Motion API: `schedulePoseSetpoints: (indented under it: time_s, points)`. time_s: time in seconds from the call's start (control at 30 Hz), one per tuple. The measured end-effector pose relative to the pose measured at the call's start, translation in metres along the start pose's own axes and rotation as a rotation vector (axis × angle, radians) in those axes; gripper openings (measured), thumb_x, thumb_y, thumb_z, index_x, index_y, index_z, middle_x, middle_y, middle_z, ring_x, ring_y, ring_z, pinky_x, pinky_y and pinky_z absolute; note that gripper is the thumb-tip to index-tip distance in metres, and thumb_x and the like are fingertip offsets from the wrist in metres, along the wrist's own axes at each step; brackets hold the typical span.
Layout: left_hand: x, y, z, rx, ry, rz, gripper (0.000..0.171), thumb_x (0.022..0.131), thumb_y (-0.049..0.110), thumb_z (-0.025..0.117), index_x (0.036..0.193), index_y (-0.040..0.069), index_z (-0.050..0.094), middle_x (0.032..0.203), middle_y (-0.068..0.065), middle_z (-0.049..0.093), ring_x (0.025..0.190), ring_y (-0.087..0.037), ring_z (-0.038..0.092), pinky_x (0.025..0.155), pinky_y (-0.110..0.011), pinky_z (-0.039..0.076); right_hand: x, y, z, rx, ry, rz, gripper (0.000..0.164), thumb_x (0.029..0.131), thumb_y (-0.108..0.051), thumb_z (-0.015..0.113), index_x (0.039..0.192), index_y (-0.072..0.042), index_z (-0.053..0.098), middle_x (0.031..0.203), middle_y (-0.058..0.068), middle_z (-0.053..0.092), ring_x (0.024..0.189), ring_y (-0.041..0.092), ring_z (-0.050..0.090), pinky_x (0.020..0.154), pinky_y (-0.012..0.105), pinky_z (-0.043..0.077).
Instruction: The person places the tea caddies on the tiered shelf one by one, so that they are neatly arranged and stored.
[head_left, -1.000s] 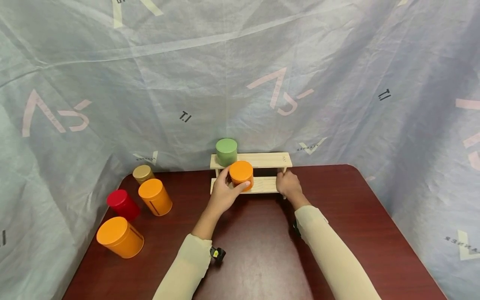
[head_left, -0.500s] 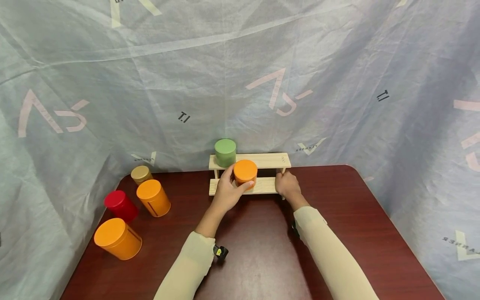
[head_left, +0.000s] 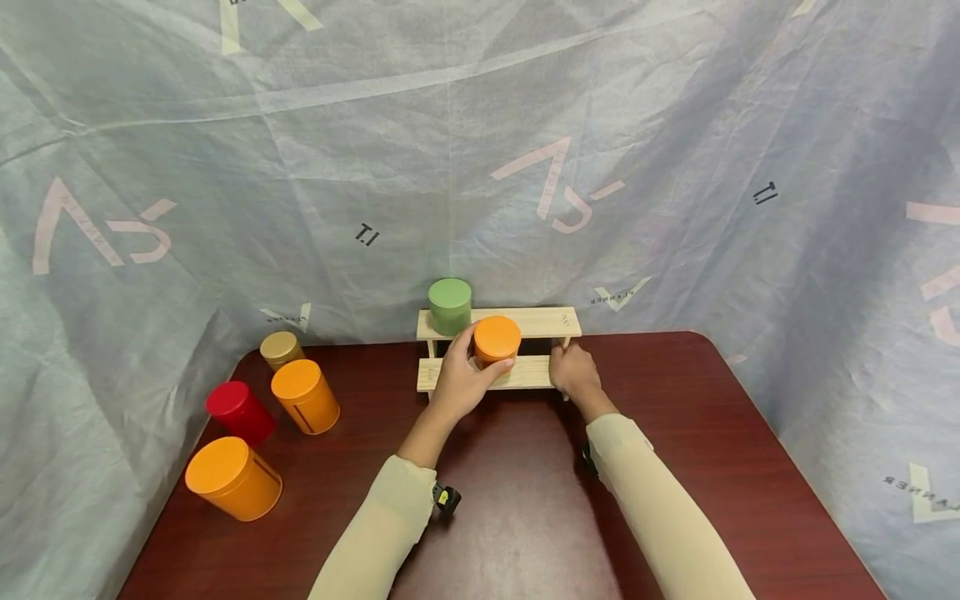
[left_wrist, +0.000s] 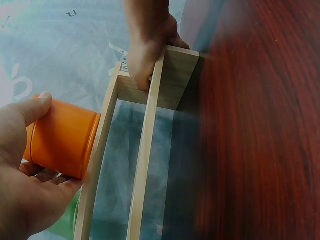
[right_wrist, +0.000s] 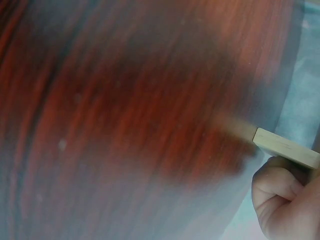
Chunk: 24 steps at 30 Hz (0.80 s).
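Observation:
My left hand (head_left: 459,379) grips an orange round tin (head_left: 497,337) in front of the two-tier wooden rack (head_left: 532,322). In the left wrist view, fingers and thumb wrap the tin (left_wrist: 62,137), whose one end is close to the upper plank (left_wrist: 100,150); whether they touch I cannot tell. On the upper tier's left end stands a green tin (head_left: 450,308). My right hand (head_left: 574,371) holds the rack's right end at the lower tier. Curled fingers (right_wrist: 272,187) show beside the wood (right_wrist: 285,146) in the right wrist view.
To the left on the dark red-brown table (head_left: 517,517) stand a gold tin (head_left: 282,348), an orange tin (head_left: 306,397), a red tin (head_left: 241,412) and a larger orange tin (head_left: 235,478). A grey printed cloth (head_left: 315,167) hangs behind the rack.
My left hand has carried the orange tin rightward and slightly up along the rack's front. My right hand keeps its hold on the rack's end.

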<state>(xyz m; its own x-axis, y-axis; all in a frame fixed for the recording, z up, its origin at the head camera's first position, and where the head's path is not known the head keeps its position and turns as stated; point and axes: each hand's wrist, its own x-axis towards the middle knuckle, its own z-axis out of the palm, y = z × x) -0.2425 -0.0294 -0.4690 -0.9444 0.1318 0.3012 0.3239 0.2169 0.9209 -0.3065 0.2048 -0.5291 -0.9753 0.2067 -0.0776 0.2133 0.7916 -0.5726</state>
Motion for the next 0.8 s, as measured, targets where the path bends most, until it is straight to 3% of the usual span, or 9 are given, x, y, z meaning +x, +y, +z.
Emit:
schedulePoseSetpoints:
  time_s: [0.13, 0.5, 0.8]
  points:
    - [0.0008, 0.0009, 0.0010, 0.011, 0.003, -0.008, 0.079, 0.088, 0.026, 0.089, 0.156, 0.017, 0.048, 0.151, -0.008, 0.055, 0.141, -0.026, 0.055, 0.119, -0.049, 0.047, -0.0002, 0.0001, 0.0003, 0.002, 0.001, -0.005, 0.054, 0.107, -0.040, 0.023, 0.106, -0.003, 0.062, 0.103, 0.027, 0.072, 0.089, 0.041, 0.072, 0.081, 0.054, 0.061]
    - [0.0044, 0.0052, 0.0032, -0.008, 0.008, 0.001, 0.078, 0.089, 0.022, 0.088, 0.156, 0.016, 0.048, 0.150, -0.009, 0.055, 0.138, -0.027, 0.056, 0.116, -0.049, 0.049, -0.0001, 0.0015, -0.0004, -0.006, -0.006, -0.010, 0.052, 0.107, -0.039, 0.023, 0.107, -0.004, 0.061, 0.097, 0.025, 0.071, 0.083, 0.040, 0.071, 0.081, 0.054, 0.062]
    - [0.0091, -0.0014, 0.0079, 0.030, 0.041, 0.002, 0.076, 0.090, 0.027, 0.087, 0.155, 0.017, 0.048, 0.146, -0.009, 0.057, 0.138, -0.027, 0.056, 0.117, -0.049, 0.048, 0.0005, 0.0005, 0.0006, -0.008, 0.000, -0.010, 0.052, 0.106, -0.039, 0.024, 0.109, -0.003, 0.062, 0.101, 0.028, 0.072, 0.090, 0.043, 0.073, 0.086, 0.056, 0.061]
